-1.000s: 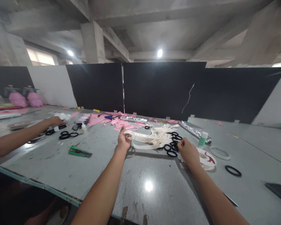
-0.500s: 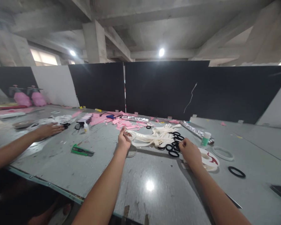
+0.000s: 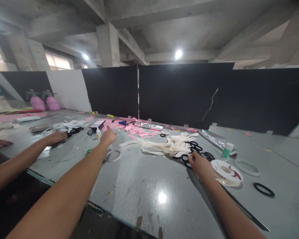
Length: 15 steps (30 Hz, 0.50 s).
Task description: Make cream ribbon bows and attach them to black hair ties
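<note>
My left hand point(image 3: 108, 136) is stretched far out over the grey table point(image 3: 149, 186), its fingers extended and holding nothing. It is close to a small white bottle point(image 3: 98, 132) and a phone point(image 3: 97, 125). A clear ring point(image 3: 113, 155) lies just right of my forearm. My right hand point(image 3: 198, 164) rests on the table with its fingers curled at a black ring point(image 3: 185, 158), at the edge of a cluster of black rings point(image 3: 197, 148). A heap of cream strips point(image 3: 173, 145) lies between my hands.
Another person's arm reaches in from the left, hand point(image 3: 56, 136) by white and black parts. A white tape spool point(image 3: 227, 167), a green-capped bottle point(image 3: 227, 151), a foil roll point(image 3: 212, 139), pink scraps point(image 3: 137, 130), a loose black ring point(image 3: 263, 190) and black partition boards point(image 3: 179, 93) surround the work spot.
My left hand let go of the cream strip and swung out to the left toward the bottle and phone. The view turned left. My right hand stayed by the black rings.
</note>
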Available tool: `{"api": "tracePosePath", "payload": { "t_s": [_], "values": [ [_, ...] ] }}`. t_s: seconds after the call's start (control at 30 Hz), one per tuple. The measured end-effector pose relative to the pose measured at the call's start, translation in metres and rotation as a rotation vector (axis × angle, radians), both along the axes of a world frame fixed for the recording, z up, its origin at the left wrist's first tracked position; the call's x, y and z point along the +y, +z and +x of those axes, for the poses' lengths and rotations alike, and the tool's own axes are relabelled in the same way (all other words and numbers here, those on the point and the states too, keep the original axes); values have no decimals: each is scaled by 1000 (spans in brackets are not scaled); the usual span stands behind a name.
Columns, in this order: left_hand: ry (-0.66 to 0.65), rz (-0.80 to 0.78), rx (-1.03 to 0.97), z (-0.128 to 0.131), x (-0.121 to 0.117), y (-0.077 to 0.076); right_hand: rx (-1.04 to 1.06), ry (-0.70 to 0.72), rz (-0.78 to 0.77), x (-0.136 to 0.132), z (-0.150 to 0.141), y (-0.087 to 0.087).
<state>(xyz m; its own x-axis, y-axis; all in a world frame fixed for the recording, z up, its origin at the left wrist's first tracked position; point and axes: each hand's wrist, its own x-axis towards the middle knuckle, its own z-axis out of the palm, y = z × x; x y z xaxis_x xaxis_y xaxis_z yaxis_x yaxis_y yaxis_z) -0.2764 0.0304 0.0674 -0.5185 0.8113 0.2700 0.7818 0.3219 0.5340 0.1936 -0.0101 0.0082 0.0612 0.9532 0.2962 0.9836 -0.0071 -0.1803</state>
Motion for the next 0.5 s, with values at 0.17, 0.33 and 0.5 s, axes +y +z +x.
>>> {"api": "tracePosePath", "payload": {
  "t_s": [0.17, 0.33, 0.5],
  "values": [
    [49, -71, -4, -19, -14, 25, -20, -4, -23, -3, -3, 0],
    [-195, 43, 13, 16, -1, 13, -10, 7, -39, -4, -4, 1],
    [-618, 59, -64, 90, 10, -34, -3, 6, -15, -5, -4, 1]
  ]
}}
